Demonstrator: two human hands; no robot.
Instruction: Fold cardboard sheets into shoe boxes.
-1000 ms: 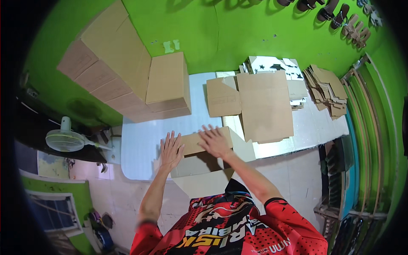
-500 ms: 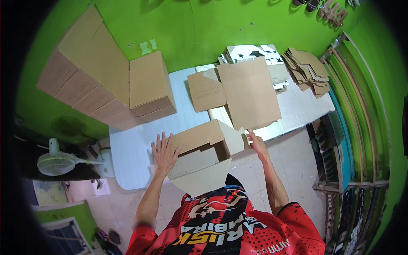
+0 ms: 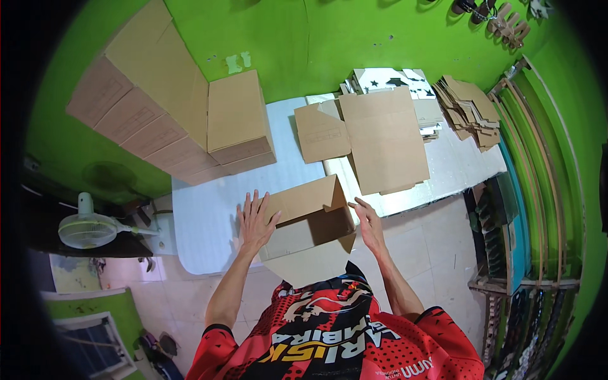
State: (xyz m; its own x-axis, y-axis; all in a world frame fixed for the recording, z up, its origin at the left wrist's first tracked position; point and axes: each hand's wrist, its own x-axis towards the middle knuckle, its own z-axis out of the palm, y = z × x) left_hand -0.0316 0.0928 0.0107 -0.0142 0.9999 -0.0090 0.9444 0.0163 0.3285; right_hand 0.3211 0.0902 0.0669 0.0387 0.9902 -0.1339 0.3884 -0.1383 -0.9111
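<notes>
A part-folded cardboard box is in front of me at the table's near edge, its top open and its pale inside showing. My left hand lies over the box's left end with its fingers spread. At the right end is my right hand, fingers stretched out and against or very near the end wall; exact contact is hard to see. The far flap stands raised, and the near flap slopes toward my shirt. Small corner flaps show at the right end.
Finished brown boxes are stacked at the left on the white-covered table. Flat cardboard blanks lie to the right, with another pile beyond. A fan stands at far left, and racks line the right wall.
My right hand has moved inward to the left, and the right end flap that stuck outward is now folded up against the box. My left hand stays on the left end.
</notes>
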